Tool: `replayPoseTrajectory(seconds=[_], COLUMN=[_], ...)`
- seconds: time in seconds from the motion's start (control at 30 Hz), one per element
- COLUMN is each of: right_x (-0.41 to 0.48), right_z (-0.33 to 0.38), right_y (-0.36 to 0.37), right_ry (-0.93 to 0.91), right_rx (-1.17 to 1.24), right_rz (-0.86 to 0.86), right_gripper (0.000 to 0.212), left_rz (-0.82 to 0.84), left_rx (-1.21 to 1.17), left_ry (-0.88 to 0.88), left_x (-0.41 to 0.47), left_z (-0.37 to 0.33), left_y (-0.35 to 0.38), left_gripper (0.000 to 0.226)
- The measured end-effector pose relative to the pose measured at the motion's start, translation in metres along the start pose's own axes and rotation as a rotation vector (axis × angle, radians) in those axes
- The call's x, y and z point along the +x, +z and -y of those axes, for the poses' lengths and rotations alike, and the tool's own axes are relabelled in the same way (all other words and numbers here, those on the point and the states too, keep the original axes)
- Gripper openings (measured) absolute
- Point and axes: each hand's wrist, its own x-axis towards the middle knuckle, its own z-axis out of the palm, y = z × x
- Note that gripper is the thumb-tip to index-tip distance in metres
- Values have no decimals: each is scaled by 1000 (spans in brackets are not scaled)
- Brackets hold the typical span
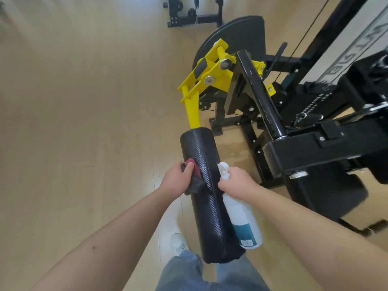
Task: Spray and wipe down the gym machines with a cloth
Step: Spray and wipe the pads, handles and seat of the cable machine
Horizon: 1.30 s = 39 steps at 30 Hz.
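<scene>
A long black padded roller hangs on a yellow arm of a black gym machine. My left hand grips a dark red and grey cloth and presses it against the roller's left side. My right hand holds a white spray bottle by its neck, just right of the roller. The nozzle points up and away; the bottle body with a teal label hangs down toward me.
The floor is light wood. Black machine frame and a seat pad stand at the right. Another black frame lies at the top. My jeans and a white shoe show below the roller.
</scene>
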Motion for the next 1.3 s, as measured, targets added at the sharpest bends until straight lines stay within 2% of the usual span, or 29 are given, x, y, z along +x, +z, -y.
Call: replayPoseTrajectory(seconds=[0.1, 0.17, 0.27, 0.37, 0.43, 0.53, 0.63, 0.73, 0.83, 0.9, 1.0, 1.13, 1.3], right_x=[-19, -31, -44, -52, -60, -73, -81, -89, -95, -100, -104, -102, -105], right_z=[-15, -23, -33, -45, -53, -69, -89, -104, -116, -121, -130, -139, -141], right_y=[7, 9, 11, 7, 0, -5, 0, 2, 1, 3, 5, -3, -21], right_ry=[-4, -3, -10, -33, -64, -89, -124, -180, -235, -241, -264, -282, -409], right_rx=[38, 65, -18, -63, -61, -79, -181, -244, -239, -265, -335, -193, -19], right_rz=[68, 107, 92, 111, 155, 229, 237, 261, 311, 313, 291, 227, 296], right_gripper=[5, 20, 5, 17, 8, 24, 9, 9, 26, 22, 20, 16, 25], left_rz=[9, 14, 22, 10, -1, -35, -79, -129, -176, -175, -144, -43, 260], left_rx=[-21, -37, -36, -23, -24, -48, -70, -134, -231, -266, -309, -320, -446], left_ry=[9, 2, 8, 15, 18, 18, 9, -23, -79, -107, -111, -53, -8], left_x=[-6, -12, -21, -31, -37, -51, -67, -81, -99, -110, -125, -143, -160], left_z=[2, 2, 1, -4, -7, -9, -7, -1, 9, 16, 23, 22, 25], left_y=[0, 4, 12, 21, 27, 41, 54, 64, 74, 83, 94, 105, 111], left_gripper=[34, 31, 24, 22, 22, 22, 20, 16, 14, 15, 16, 22, 63])
